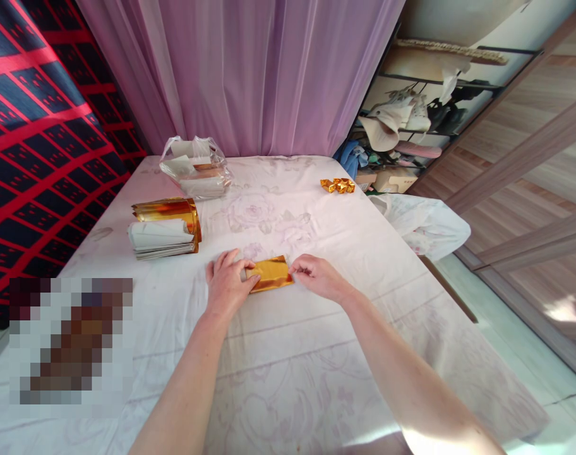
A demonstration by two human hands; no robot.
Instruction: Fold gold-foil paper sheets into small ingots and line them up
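A folded strip of gold foil paper (pixel 271 273) lies on the flowered tablecloth in front of me. My left hand (pixel 227 278) grips its left end, the thumb on top and the other fingers toward the far side. At the right end, the curled fingertips of my right hand (pixel 319 275) are pinched at the paper's edge; the exact contact is partly hidden by the fingers. Left of my hands lies a bent stack of gold foil sheets (pixel 186 215) with white backs. Several small folded gold foil pieces (pixel 338 185) sit together at the far right of the table.
A clear plastic bag (pixel 196 167) of paper stacks stands at the back left of the table (pixel 288 379). A blurred, pixelated patch covers the left front. Beyond are a purple curtain (pixel 250 76), a shoe rack (pixel 411 126) and a white plastic bag (pixel 423 224) beside the right edge.
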